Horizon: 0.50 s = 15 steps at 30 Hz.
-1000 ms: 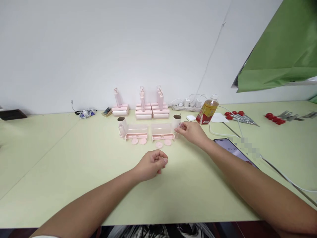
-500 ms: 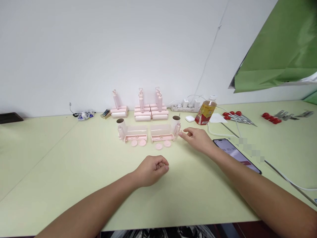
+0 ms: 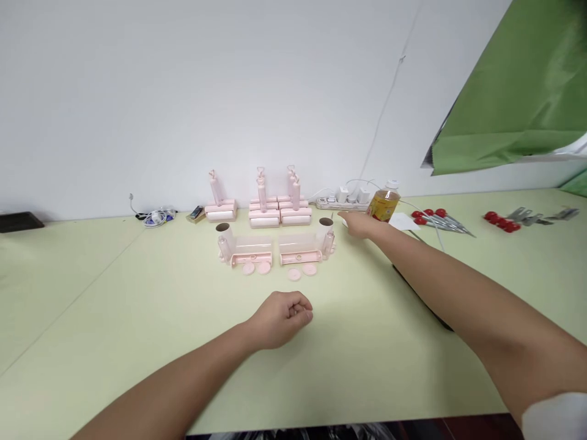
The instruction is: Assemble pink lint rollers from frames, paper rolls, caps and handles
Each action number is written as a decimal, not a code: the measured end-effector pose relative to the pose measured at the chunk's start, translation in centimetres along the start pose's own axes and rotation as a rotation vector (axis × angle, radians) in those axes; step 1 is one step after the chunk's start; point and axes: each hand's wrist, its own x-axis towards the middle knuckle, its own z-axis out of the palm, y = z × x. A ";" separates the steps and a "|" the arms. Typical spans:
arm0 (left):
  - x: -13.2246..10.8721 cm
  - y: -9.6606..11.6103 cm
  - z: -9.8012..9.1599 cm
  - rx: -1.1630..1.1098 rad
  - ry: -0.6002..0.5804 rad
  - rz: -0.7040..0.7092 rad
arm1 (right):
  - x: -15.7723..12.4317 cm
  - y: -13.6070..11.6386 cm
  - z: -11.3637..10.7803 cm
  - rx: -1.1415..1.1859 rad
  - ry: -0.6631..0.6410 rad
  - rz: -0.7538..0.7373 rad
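My left hand [image 3: 282, 319] rests above the near middle of the table, fingers loosely curled in toward the thumb, with nothing visible in them. My right hand [image 3: 360, 223] reaches far forward, its index finger stretched left toward the upright white roll [image 3: 325, 230]; its other fingers are largely hidden. A sliver of a small white case shows under that hand. Pink open roller housings [image 3: 300, 258] lie left of it, with clear covers [image 3: 297, 243] behind and pink round caps [image 3: 309, 269] in front. Small pink handles [image 3: 328, 243] stand beside the rolls. Another upright roll [image 3: 224, 234] is on the left.
Assembled pink lint rollers [image 3: 265, 219] stand along the wall. A power strip [image 3: 342, 203], a drink bottle [image 3: 384, 200] and red-tipped metal tools [image 3: 440, 220] are at the right. My forearm mostly covers a phone [image 3: 424, 299]. A cable bundle [image 3: 156, 218] lies left.
My right hand has moved forward from beside the pink handle to over the small white case, its forearm now covering most of the phone. My left hand has barely moved.
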 end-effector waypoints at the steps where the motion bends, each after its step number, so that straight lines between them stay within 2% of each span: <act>1: 0.0 0.0 0.0 0.012 -0.002 0.004 | 0.7 0.0 0.0 -0.020 -0.038 0.007; 7: -0.4 -0.2 0.2 0.135 -0.008 0.082 | 2.4 -0.3 0.5 -0.143 -0.207 0.097; 15: -0.3 0.0 0.1 0.116 -0.017 0.057 | 2.7 0.1 -1.0 -0.121 -0.251 0.107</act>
